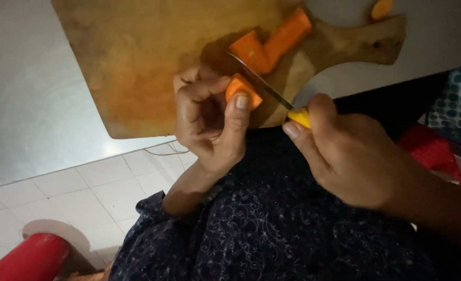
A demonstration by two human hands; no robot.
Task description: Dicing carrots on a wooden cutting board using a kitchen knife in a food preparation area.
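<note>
Orange is what catches the eye first — a small chunk of carrot (242,89) pinched in the left hand (209,122), thumb pressed up against its near face and the other fingers curled round behind it. That hand hovers over the near edge of a wooden cutting board (137,62), which lies on a pale grey counter (27,93) and sticks out a little past the counter's rim.

Closed in a fist, the right hand (353,156) grips the yellow handle of a knife (272,93), with the forefinger laid along the top. Its thin blade slants up and away to the left, passing just beside the held chunk; whether the edge is actually biting into it I can't quite make out in this dim light.

Further up the board, two larger carrot pieces (272,44) lie touching each other, just past the blade's tip. One more bit of carrot (381,9) sits on the counter beyond the board's handle end, well apart from the rest.

Below the hands is the person's lap in dark blue patterned cloth (272,229). White floor tiles (85,198) show to the left — and a red rounded object (30,257) pokes in at the bottom corner. Blue spotted fabric (459,101) and something red (431,151) sit off to the right.
</note>
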